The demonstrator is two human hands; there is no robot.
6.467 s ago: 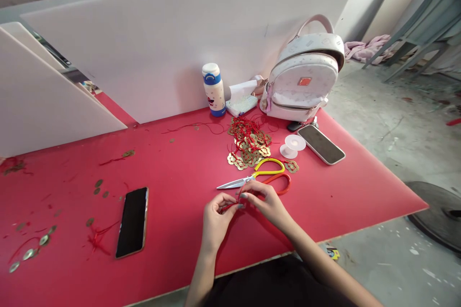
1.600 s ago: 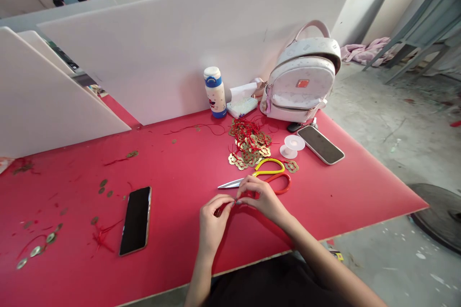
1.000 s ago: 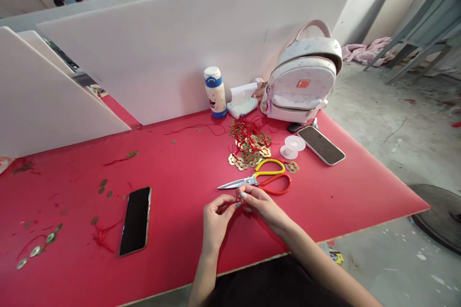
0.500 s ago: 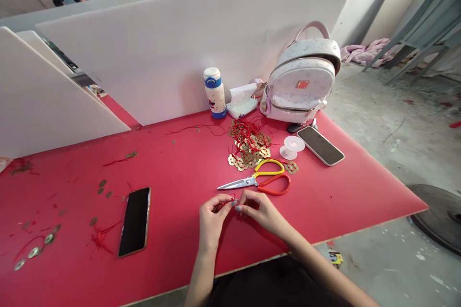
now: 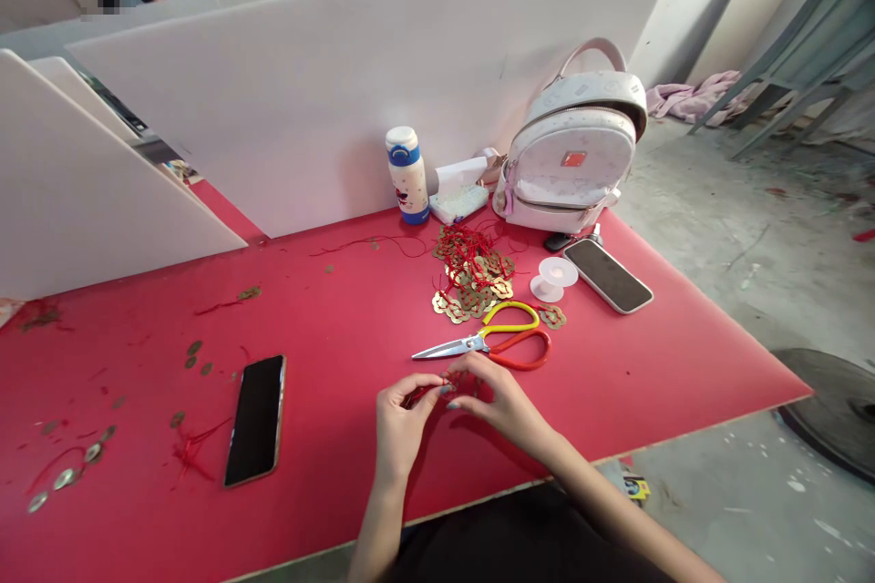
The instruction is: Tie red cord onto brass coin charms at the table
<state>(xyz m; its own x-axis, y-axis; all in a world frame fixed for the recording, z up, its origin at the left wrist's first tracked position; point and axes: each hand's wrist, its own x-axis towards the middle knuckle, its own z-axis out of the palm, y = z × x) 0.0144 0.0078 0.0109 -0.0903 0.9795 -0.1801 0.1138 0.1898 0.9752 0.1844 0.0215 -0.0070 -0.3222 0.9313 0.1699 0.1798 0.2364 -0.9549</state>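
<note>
The left hand and the right hand meet above the red surface, near its front edge. The left grip is closed on a red cord, thumb and forefinger pinched together, with more red showing in the curl of the fingers. The right hand arches over the same spot, its thumb and forefinger tips apart at the cord's end — whether that grip has hold of any strand I cannot tell. Just beyond the hands lie the scissors, tips pointing left, one handle loop yellow and the other red. Behind them is a pile of brass coins tied with red cord; a single coin knot sits right beside the handles. A pale spool stands to the right of the pile, next to a white-edged phone. At the back, a bottle stands upright, then a soft pack and a white backpack, all near a white panel. Left of the hands lies a black phone, face up, with loose coins and red scraps scattered beyond it.
</note>
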